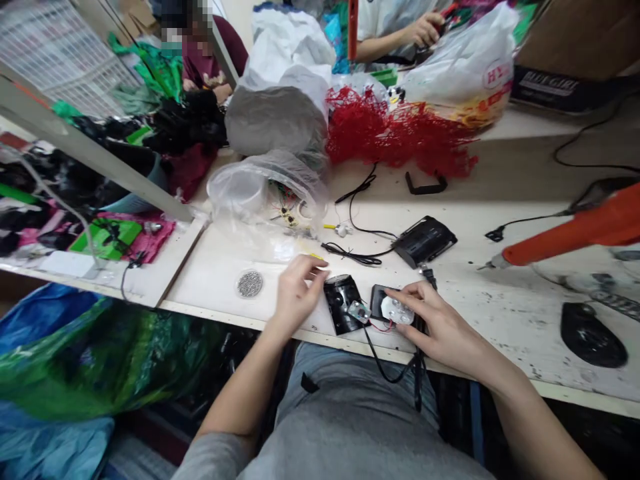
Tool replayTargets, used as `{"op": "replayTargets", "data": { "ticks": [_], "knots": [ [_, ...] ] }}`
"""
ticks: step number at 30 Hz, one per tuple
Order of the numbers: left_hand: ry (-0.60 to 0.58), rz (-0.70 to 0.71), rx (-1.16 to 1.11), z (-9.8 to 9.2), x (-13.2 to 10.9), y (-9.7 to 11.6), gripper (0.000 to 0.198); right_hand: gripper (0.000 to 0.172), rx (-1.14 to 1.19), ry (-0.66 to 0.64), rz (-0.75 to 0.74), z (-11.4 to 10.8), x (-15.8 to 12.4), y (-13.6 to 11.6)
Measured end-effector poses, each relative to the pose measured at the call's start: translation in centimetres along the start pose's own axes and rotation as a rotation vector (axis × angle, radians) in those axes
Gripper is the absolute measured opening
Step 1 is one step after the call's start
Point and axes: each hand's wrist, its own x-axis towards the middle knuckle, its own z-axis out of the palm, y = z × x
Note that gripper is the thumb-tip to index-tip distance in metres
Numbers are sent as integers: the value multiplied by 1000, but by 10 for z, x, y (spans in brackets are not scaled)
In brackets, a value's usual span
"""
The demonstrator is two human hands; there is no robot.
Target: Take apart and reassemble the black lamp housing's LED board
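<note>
Scuffed white workbench [500, 313] with black housing [341, 303], red mesh [395, 133], orange tool [575, 233].

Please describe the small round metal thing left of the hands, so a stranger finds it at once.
Start at the white table's near edge. Just left of the left hand lies a flat disc, alone on bare surface. It is silvery and grainy, unlike the black parts between the hands.

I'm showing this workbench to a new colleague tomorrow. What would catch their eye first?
Probably the red tangle heaped at the back of the bench, and the orange tool jutting in from the right edge. Closer in, the left hand rests by a black housing at the front edge, while the right hand holds a small part with a white disc, joined to the housing by thin red wires.
</note>
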Motion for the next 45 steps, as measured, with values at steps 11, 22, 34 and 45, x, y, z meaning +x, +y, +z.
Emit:
{"op": "replayTargets", "data": {
  "ticks": [11, 22, 34, 45],
  "knots": [
    [-728, -238, 546, -59, 23, -42, 46, 53, -101, 181, -91, 1, -15, 8],
    [-716, -210, 533, -57, 19, -56, 36, 44, -63, 332, -193, -11, -28, -16],
    [-561, -201, 381, -58, -1, -68, 36, 26, -190, -303, -69, 45, 146, -101],
    [-543, -158, 323, -59, -7, -76, 34, 11, -262, -590, 15, 84, 206, -106]
  ]
}}
